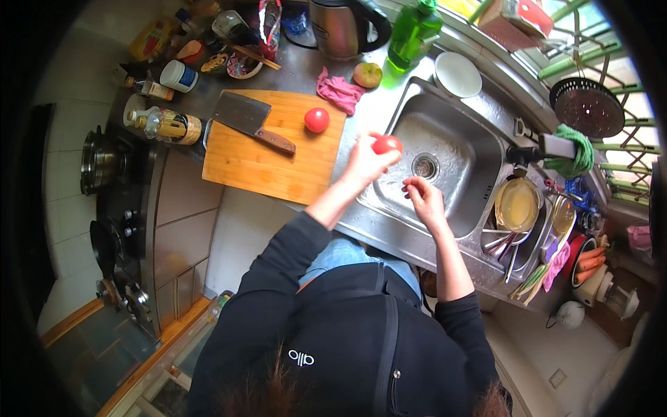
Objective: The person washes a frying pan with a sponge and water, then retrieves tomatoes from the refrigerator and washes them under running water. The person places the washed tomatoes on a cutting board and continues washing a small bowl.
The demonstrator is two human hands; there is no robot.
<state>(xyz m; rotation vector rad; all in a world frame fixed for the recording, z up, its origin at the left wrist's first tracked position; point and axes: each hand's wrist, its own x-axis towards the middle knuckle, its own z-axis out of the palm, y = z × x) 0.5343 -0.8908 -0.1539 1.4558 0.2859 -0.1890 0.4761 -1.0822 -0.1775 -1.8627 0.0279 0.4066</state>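
Observation:
A red tomato [388, 144] is gripped in my left hand [363, 159], held over the left rim of the stainless steel sink [453, 120]. My right hand [427, 202] hovers above the near part of the basin, its fingers loosely curled and nothing seen in them. To the left, a second tomato [317, 120] rests on the wooden cutting board [271, 174]. A cleaver [244, 114] lies flat on that board, its wooden handle [276, 142] pointing towards the second tomato's side. The drain [425, 166] shows at the bottom of the basin.
A pink cloth [341, 91] overlaps the board's far corner beside an apple [368, 75]. Behind stand an electric kettle [341, 28] and a green detergent bottle [414, 34]. A white bowl [458, 74] sits at the sink's far edge; the faucet [536, 148] is right. Bottles [177, 126] stand left.

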